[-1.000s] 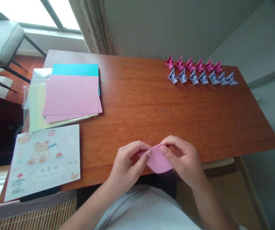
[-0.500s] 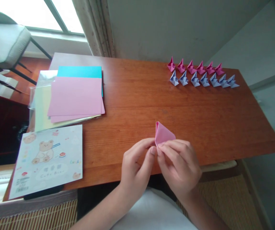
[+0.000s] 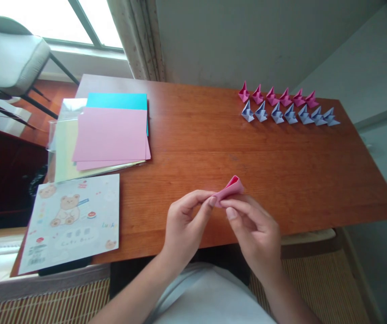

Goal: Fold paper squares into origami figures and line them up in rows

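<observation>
A small folded piece of pink paper (image 3: 229,190) is held between my two hands, above the near edge of the wooden table. Its upper end gapes a little, showing a deeper pink inside. My left hand (image 3: 187,220) pinches its lower left corner between thumb and forefinger. On the other side, the fingers of my right hand (image 3: 256,229) grip its lower right part, and they hide some of the paper. At the far right stand a row of several dark pink folded paper figures (image 3: 272,96) and, just in front, a row of several pale blue ones (image 3: 277,113).
Pink sheets (image 3: 112,135) lie over blue (image 3: 117,101) and pale yellow paper on the left. Nearer me is a bear-printed pad (image 3: 75,225) by the table's (image 3: 186,135) left edge. A chair (image 3: 14,54) stands beyond the far left corner.
The pink paper has turned in my hands, from standing as a pointed flap to leaning right with its open end showing. My right fingers have shifted along it.
</observation>
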The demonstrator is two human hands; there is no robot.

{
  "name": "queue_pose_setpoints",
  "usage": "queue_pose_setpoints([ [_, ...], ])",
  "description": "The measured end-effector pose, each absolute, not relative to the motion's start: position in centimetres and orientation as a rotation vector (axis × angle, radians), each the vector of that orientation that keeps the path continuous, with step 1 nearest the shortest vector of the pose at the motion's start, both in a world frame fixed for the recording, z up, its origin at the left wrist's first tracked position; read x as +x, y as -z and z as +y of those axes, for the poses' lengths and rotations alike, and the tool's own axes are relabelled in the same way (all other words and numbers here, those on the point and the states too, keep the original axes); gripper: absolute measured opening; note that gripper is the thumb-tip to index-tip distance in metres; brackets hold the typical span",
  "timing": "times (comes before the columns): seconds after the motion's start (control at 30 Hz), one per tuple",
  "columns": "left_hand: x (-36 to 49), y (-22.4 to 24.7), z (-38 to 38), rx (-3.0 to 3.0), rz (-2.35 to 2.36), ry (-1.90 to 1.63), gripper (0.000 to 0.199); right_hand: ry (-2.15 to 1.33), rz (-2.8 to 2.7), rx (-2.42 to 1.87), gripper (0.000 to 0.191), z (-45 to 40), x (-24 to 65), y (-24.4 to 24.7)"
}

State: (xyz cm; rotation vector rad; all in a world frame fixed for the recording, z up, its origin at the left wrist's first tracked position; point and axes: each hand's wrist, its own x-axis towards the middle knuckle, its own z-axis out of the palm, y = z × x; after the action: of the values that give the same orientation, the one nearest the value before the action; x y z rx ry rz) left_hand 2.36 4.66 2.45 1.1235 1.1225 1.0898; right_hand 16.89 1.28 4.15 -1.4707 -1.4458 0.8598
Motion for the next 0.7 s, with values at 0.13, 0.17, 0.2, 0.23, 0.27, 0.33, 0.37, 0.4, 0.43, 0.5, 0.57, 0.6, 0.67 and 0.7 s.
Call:
queue_pose_setpoints([
  [0.13, 1.6, -2.6, 5.6, 1.387, 1.143, -1.008, 0.016, -0.651, -1.359, -1.534, 0.011, 2.2, 18.5, -4.0],
  [0.17, 1.4, -2.7, 5.9, 1.448, 1.132, -0.980, 0.017, -0.562, -1.341, -1.523, 0.015, 2.5, 19.0, -3.8],
  [0.2, 1.3, -2.8, 6.1, 1.499, 1.113, -0.952, 0.018, -0.560, -1.357, -1.506, 0.025, 2.9, 19.4, -3.7],
  [0.23, 1.1, -2.9, 6.3, 1.538, 1.093, -0.926, 0.018, -0.653, -1.385, -1.498, 0.033, 3.3, 19.8, -3.7],
  [0.27, 1.1, -3.0, 6.6, 1.565, 1.074, -0.907, 0.017, -0.789, -1.417, -1.479, 0.033, 3.6, 20.1, -3.7],
  [0.33, 1.0, -3.2, 6.9, 1.587, 1.039, -0.892, 0.016, -1.031, -1.441, -1.454, 0.020, 4.0, 20.3, -3.8],
  [0.37, 1.0, -3.2, 6.9, 1.580, 1.027, -0.896, 0.016, -1.100, -1.435, -1.453, 0.012, 4.0, 20.3, -3.9],
  [0.4, 1.1, -3.2, 7.0, 1.559, 1.019, -0.899, 0.016, -1.132, -1.418, -1.459, 0.007, 4.0, 20.1, -4.0],
  [0.43, 1.2, -3.2, 7.0, 1.524, 1.013, -0.897, 0.017, -1.133, -1.392, -1.468, 0.007, 3.9, 19.9, -4.0],
  [0.5, 1.5, -3.0, 6.9, 1.399, 0.999, -0.886, 0.018, -1.112, -1.331, -1.476, 0.011, 3.7, 19.4, -4.0],
  [0.57, 1.9, -2.8, 6.8, 1.217, 0.984, -0.880, 0.019, -1.098, -1.269, -1.476, 0.012, 3.5, 19.0, -3.9],
  [0.6, 2.0, -2.7, 6.7, 1.124, 0.978, -0.878, 0.020, -1.096, -1.246, -1.475, 0.012, 3.5, 18.9, -3.8],
  [0.67, 2.3, -2.5, 6.5, 0.973, 0.972, -0.875, 0.022, -1.098, -1.218, -1.473, 0.013, 3.4, 18.7, -3.7],
  [0.7, 2.4, -2.4, 6.5, 0.921, 0.971, -0.876, 0.023, -1.097, -1.208, -1.469, 0.013, 3.5, 18.7, -3.7],
])
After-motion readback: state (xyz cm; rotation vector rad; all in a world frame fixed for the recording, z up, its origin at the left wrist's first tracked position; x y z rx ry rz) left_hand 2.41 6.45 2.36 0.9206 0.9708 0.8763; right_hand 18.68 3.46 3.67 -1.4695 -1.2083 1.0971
